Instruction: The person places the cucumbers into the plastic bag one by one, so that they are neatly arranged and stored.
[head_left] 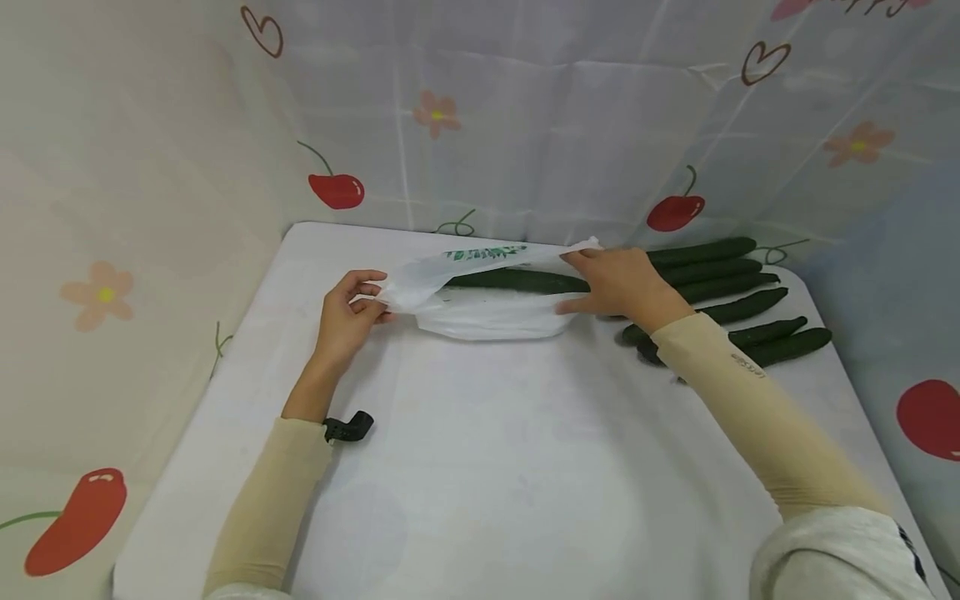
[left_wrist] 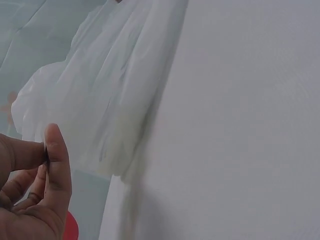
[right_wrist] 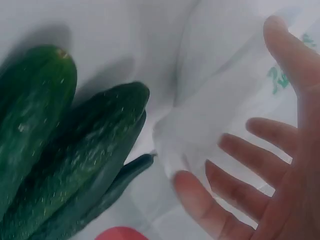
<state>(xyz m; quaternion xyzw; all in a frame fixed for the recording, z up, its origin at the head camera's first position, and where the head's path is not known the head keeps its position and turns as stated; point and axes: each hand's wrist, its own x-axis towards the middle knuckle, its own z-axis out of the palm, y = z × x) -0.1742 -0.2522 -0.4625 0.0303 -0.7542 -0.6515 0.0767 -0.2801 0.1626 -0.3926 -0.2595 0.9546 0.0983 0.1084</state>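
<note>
A white plastic bag with green print lies near the table's far edge, its mouth parted. Through the opening a dark green cucumber shows lengthwise. At the bag's left end my left hand pinches the plastic between thumb and index finger; in the left wrist view, thumb and index finger meet in front of the bag. Over the bag's right end is my right hand, fingers spread and not curled round anything. Several loose cucumbers lie just right of it, close by in the right wrist view.
The white table has a rounded far right corner beside the cucumbers. A printed curtain with cherries and flowers hangs behind it and along both sides. A black strap piece sticks out from my left wrist.
</note>
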